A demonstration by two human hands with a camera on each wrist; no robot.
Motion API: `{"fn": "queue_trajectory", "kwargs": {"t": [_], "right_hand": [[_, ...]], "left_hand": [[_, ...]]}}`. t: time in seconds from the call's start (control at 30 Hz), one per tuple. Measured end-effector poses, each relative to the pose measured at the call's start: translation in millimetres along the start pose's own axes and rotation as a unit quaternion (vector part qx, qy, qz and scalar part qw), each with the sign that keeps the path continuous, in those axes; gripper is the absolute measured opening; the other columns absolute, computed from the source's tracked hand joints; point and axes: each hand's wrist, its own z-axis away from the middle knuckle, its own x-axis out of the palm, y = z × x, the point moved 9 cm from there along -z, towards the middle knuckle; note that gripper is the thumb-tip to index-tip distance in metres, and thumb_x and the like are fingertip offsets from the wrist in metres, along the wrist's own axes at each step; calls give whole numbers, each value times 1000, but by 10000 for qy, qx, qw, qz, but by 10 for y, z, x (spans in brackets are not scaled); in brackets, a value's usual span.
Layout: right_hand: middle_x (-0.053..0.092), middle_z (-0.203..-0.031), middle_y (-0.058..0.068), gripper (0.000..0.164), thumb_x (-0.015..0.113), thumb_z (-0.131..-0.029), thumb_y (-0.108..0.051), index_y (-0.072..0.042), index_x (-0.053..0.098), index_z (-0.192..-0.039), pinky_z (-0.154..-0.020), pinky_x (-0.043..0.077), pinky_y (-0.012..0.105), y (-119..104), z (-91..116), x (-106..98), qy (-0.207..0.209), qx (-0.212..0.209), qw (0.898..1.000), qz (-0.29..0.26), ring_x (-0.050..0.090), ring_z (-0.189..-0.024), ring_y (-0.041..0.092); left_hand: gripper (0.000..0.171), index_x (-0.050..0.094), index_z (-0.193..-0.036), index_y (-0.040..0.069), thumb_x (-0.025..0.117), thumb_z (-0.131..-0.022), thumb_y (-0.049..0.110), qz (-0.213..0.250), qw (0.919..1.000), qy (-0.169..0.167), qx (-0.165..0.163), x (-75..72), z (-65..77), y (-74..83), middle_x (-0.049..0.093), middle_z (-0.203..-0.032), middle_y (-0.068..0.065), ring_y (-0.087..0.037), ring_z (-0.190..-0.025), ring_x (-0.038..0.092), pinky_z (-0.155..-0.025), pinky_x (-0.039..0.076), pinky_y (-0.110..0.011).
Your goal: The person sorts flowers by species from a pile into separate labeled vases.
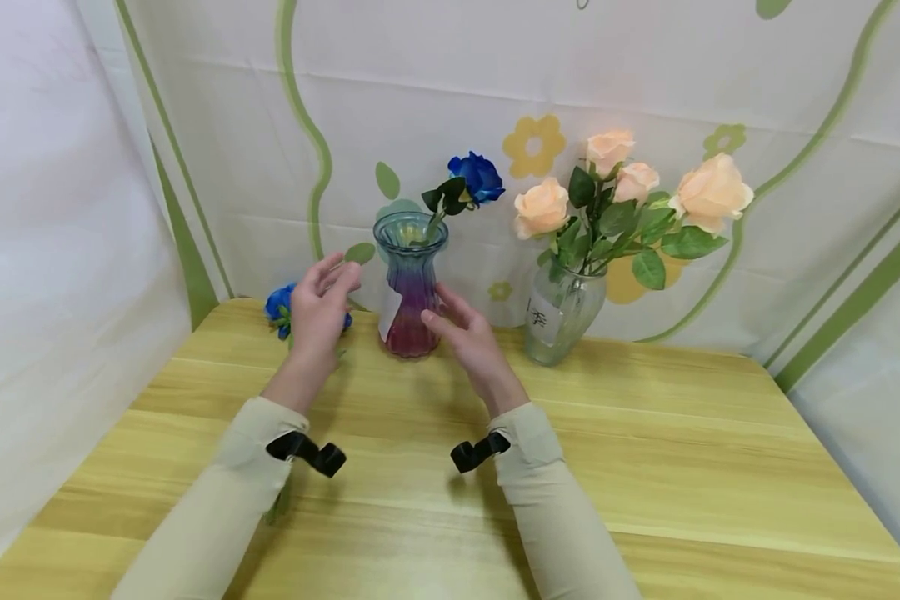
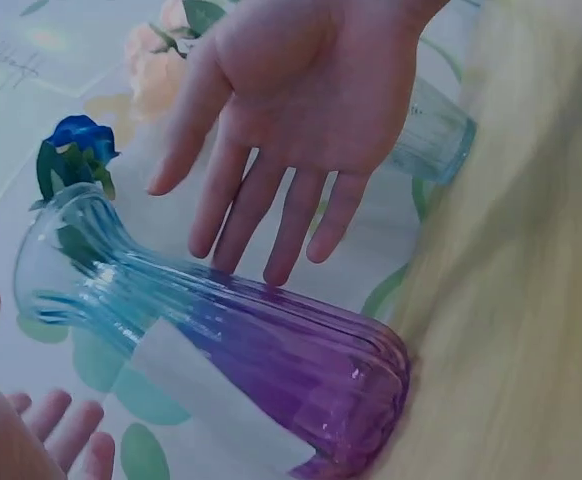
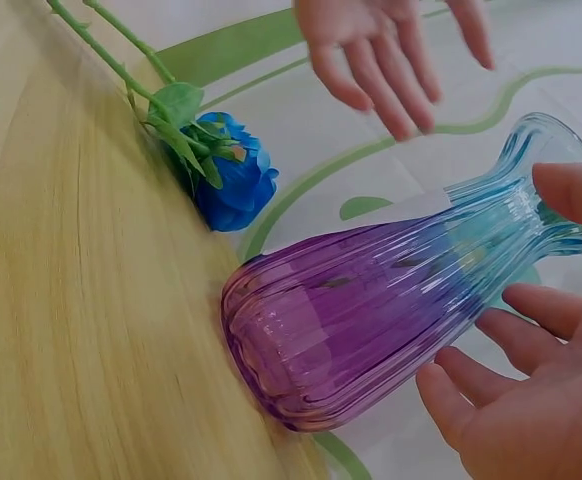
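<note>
A ribbed glass vase [image 1: 414,279], blue-green at the top and purple below, stands upright with one blue rose [image 1: 480,178] leaning right from its mouth. My right hand [image 1: 476,350] is at the vase's right side, fingers extended; whether they touch the glass I cannot tell. On the other side, my left hand [image 1: 317,312] is raised apart from the vase, its fingers loose and holding nothing. Behind that hand, blue roses [image 1: 277,310] lie on the table, partly hidden; in the right wrist view a blue flower head [image 3: 239,185] and two green stems show.
Right of the purple vase stands a clear glass vase [image 1: 573,312] with several peach roses [image 1: 543,208]. Both vases are near the back edge of the wooden table [image 1: 682,458]. Close behind hangs a white patterned curtain [image 1: 435,100].
</note>
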Motion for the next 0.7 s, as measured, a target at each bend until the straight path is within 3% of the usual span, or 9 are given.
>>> {"fn": "queue_trajectory", "kwargs": {"t": [0.17,0.3,0.47,0.7], "right_hand": [[41,-170,3,68,70,-103,-35,-26,41,-165,-132,28,50,9,1,-1,-7,67,10000,6,33,-160,24],[41,-170,3,68,70,-103,-35,-27,41,-164,-132,28,50,17,-1,-10,18,92,10000,19,33,-160,24],[42,-170,3,68,70,-103,-36,-27,42,-164,-132,29,51,43,-3,0,-22,162,9999,4,34,-160,25],[41,-170,3,67,69,-104,-34,-27,41,-165,-132,29,53,51,6,3,-23,121,9999,53,34,-160,25]], "left_hand": [[53,60,-150,15,71,-103,35,318,9974,430,-477,-343,110,-97,71,-126,5,-5,-107,68,-85,56,-17],[51,62,-148,11,73,-102,29,479,9936,654,-782,-546,186,-232,70,-110,14,-3,-101,70,-82,57,-15],[52,62,-147,8,75,-101,27,118,9915,753,-1052,-747,267,-396,71,-98,21,2,-93,70,-82,57,-13],[57,60,-149,6,77,-98,25,-602,9874,640,-1313,-942,321,-590,66,-97,24,6,-90,66,-84,57,-13]]}}
